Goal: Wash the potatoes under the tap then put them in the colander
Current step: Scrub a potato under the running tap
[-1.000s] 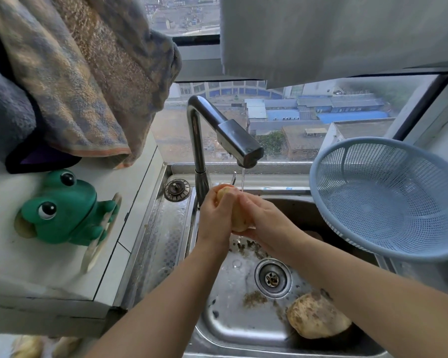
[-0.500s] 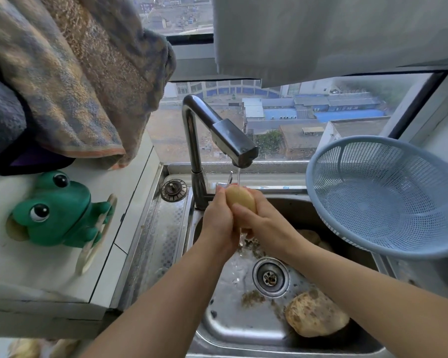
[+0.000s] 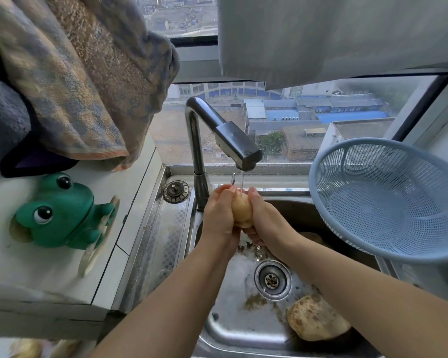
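The pale yellow oval potato [image 3: 241,210] stands clasped between the left hand [image 3: 219,215] and right hand [image 3: 265,219], both curled round it, far fingertips hidden. A brownish lump [image 3: 311,236], perhaps another potato, is half-hidden beyond the right forearm [image 3: 347,277].

Pale blue mesh colander [image 3: 388,200], green frog [image 3: 60,215], tan potato [image 3: 241,209]
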`<state>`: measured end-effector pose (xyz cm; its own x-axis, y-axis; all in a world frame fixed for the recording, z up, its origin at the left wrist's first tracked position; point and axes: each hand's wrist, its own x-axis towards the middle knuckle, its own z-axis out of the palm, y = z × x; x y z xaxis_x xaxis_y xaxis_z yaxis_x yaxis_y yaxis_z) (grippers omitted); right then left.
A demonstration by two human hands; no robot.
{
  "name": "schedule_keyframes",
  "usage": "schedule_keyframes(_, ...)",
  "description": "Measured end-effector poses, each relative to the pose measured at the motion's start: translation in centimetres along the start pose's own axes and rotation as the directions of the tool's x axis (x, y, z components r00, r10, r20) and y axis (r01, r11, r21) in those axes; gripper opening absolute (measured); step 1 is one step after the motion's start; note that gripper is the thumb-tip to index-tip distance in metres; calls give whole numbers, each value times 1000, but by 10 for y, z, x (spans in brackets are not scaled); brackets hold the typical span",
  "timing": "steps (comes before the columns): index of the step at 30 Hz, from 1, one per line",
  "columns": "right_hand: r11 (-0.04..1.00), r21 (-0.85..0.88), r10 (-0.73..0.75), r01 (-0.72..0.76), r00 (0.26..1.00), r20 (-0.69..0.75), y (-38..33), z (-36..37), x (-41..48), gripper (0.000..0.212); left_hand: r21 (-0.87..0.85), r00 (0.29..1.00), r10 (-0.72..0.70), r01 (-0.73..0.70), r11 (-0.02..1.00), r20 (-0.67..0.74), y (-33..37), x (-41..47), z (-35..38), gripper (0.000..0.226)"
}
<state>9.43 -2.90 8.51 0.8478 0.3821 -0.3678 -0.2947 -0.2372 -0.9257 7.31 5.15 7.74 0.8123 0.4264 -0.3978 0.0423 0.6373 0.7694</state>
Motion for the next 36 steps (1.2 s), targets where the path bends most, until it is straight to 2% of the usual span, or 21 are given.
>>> schedule_keyframes(2,996,-25,-83,83,996,12,2,-1,0,44,-19,997,-58,57,998,-56,1,6,4,9)
schedule_keyframes(4,958,-193,-196,211,976,97,3,-5,-2,40,-79,980,-174,166,983,-95,5,12,3,16)
schedule_keyframes(6,842,-436,-239,317,944,226,4,-11,-5,46,-176,940,-330,312,934,-84,9,19,-2,19)
schedule_keyframes(8,708,-571,-291,415,909,300,7,-17,-4,54,-184,894,-448,438,880,-20,11,21,-6,19)
schedule_keyframes(10,590,-656,-365,470,881,302,11,-23,0,58,-120,878,-478,477,871,24,9,23,-10,22)
schedule_keyframes(11,579,-665,-392,472,876,280,13,-24,2,58,-94,877,-478,480,872,40,8,24,-11,22)
schedule_keyframes(14,660,-576,-486,483,859,163,19,-22,8,54,-81,878,-471,477,875,80,7,19,-15,31)
schedule_keyframes(17,709,-457,-565,537,820,86,18,-16,10,39,-125,902,-419,430,894,101,4,11,-15,42)
schedule_keyframes(21,843,-264,-476,469,879,44,16,-11,9,20,-198,940,-332,341,919,79,2,-3,-12,43)
schedule_keyframes(22,863,-230,-457,451,889,28,14,-10,9,21,-210,942,-328,336,918,72,1,-6,-12,42)
schedule_keyframes(24,867,-230,-447,443,894,35,13,-11,11,39,-235,938,-339,345,909,68,-2,-8,-14,41)
schedule_keyframes(26,861,-265,-421,434,901,107,12,-12,12,49,-290,935,-349,353,890,66,-3,-7,-16,42)
schedule_keyframes(30,871,-294,-320,394,908,270,11,-8,7,31,-311,915,-401,392,866,38,3,1,-20,35)
schedule_keyframes(33,818,-373,-360,437,896,261,10,-7,5,37,-282,903,-429,421,862,37,6,1,-19,35)
schedule_keyframes(36,849,-302,-384,433,899,210,13,-6,4,33,-296,902,-430,420,858,36,3,5,-20,31)
